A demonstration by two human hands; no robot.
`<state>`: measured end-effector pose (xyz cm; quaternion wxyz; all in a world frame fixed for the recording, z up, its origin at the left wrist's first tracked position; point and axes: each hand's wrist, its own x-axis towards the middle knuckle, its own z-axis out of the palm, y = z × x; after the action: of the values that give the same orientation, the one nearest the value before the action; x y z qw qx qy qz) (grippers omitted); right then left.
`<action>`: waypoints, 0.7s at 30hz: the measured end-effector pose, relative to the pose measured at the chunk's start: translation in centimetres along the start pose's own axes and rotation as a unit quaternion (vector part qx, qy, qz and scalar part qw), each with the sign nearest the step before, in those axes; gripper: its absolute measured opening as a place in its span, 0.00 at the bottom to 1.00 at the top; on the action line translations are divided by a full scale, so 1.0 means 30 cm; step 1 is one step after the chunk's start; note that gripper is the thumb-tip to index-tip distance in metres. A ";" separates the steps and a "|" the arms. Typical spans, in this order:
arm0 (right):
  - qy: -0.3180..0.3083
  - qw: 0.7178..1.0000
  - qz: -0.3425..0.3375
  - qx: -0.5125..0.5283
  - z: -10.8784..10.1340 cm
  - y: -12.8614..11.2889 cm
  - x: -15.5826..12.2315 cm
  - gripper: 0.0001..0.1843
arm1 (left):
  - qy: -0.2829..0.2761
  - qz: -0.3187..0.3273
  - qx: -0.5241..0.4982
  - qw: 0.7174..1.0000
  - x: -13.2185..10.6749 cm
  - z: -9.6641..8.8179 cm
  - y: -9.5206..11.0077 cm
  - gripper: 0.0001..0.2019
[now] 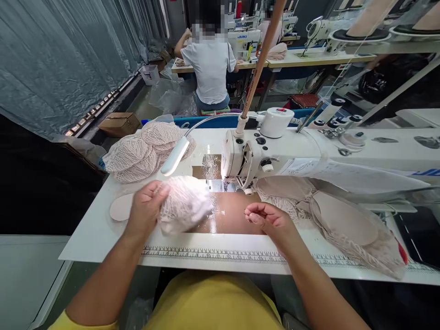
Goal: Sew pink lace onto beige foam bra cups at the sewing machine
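Observation:
My left hand (146,208) pinches the edge of a pale lace-covered bra cup (185,206) between thumb and fingers. The cup hangs just above the table, lit by the lamp and slightly blurred. To the right, my right hand (271,220) is closed, thumb against fingertips; a tiny dark speck shows there, too small to name. Beyond both hands stands the white sewing machine (237,160), its needle area between them. A smooth beige cup pad (121,207) lies left of my left hand.
Stacked lace cups (137,158) lie at the back left, near the lamp head (175,156). Beige lace pieces (347,220) spread under the machine arm. A ruler strip (213,255) runs along the front edge. A person (210,68) in white sits at another table ahead.

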<state>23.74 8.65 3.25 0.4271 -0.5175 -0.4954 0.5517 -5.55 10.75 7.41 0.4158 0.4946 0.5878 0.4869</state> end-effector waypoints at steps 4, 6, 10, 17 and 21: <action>-0.007 0.989 -0.042 -0.139 -0.012 -0.033 0.009 0.12 | 0.038 0.213 0.315 0.924 0.067 0.065 -0.002 0.14; -0.034 0.971 -0.064 -0.227 0.005 -0.061 0.029 0.11 | -0.069 0.259 0.393 0.879 0.080 0.185 -0.048 0.12; -0.083 0.920 -0.102 -0.369 0.045 -0.079 0.092 0.13 | -0.164 0.251 0.434 0.850 0.059 0.400 -0.162 0.12; -0.095 0.811 -0.161 -0.554 0.099 0.015 0.134 0.18 | -0.249 0.262 0.410 0.837 0.009 0.384 -0.133 0.17; -0.084 0.748 -0.175 -0.635 0.114 0.041 0.127 0.18 | -0.315 0.279 0.366 0.830 0.050 0.312 -0.070 0.18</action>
<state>20.03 11.87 1.37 0.0458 -0.5252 -0.8472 0.0666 2.91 13.67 3.64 0.2132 0.8802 0.3970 0.1487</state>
